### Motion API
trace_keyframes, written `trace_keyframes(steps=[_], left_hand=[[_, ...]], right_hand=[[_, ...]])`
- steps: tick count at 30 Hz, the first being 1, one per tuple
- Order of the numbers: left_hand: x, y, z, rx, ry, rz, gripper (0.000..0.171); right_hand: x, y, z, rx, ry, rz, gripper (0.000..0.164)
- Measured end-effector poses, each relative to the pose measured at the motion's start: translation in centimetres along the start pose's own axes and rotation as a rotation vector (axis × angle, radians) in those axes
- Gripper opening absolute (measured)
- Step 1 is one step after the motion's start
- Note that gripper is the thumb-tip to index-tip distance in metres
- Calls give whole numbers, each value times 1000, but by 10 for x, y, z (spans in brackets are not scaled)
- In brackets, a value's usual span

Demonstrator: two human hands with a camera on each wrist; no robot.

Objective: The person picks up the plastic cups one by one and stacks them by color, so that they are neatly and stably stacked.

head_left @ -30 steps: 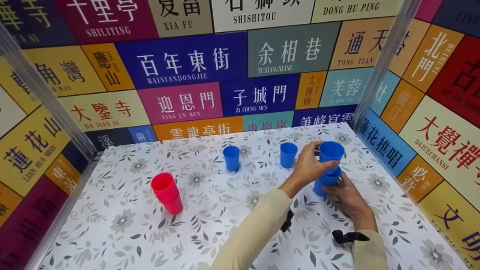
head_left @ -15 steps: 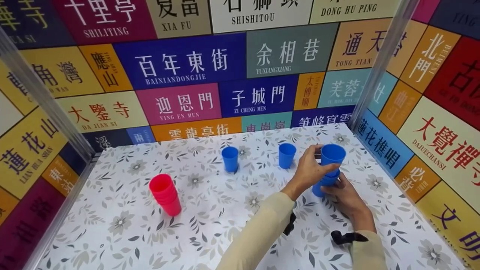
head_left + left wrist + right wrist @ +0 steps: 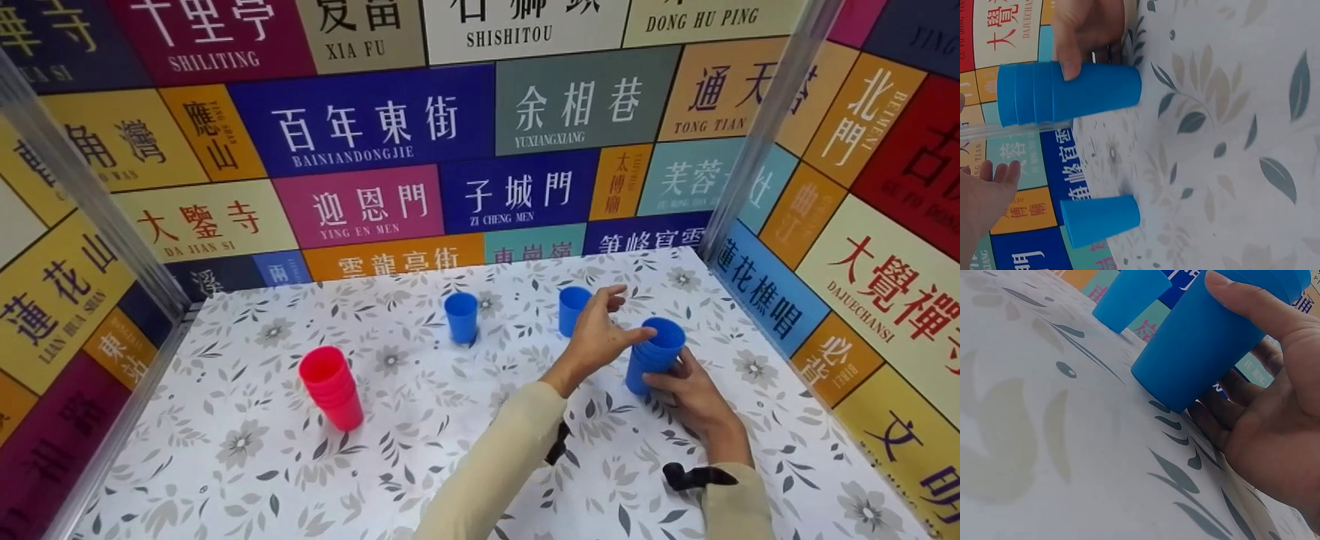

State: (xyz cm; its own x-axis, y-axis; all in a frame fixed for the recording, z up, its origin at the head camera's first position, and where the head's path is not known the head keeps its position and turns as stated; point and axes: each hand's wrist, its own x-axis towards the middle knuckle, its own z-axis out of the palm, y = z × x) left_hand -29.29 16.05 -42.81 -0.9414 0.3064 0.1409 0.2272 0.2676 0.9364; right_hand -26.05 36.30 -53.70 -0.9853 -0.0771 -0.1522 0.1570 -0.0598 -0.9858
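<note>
Several nested blue cups [image 3: 642, 369] stand upright as one stack at the right of the table. My right hand [image 3: 701, 397] grips the stack low on its side, thumb in front and fingers behind; the right wrist view shows its base at the patterned cloth. To the left of the stack's rim, my left hand [image 3: 594, 337] hovers with fingers spread and nothing in them, its thumb tip close by the rim. Behind it is a single blue cup [image 3: 571, 306], partly covered by the hand in the head view.
Another single blue cup [image 3: 461, 319] stands farther left at the back. A stack of red cups [image 3: 335, 394] stands upright on the left side. Printed panels [image 3: 360, 127] wall in the flower-patterned table [image 3: 420, 450] at the back and sides.
My left hand has lowered the top blue cup into the stack, let go and drawn back left. The stack now stands shorter. My right hand keeps its grip in place.
</note>
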Motion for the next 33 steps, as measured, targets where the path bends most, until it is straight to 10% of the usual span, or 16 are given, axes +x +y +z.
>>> trace_keyframes(steps=[20,33], left_hand=[[0,-55,-114,58,184,9,69],[-3,-82,-166,114,359,5,67]], right_hand=[[-4,4,-2,-73,-8,-124,93],[0,1,0,-66,21,-41,101]])
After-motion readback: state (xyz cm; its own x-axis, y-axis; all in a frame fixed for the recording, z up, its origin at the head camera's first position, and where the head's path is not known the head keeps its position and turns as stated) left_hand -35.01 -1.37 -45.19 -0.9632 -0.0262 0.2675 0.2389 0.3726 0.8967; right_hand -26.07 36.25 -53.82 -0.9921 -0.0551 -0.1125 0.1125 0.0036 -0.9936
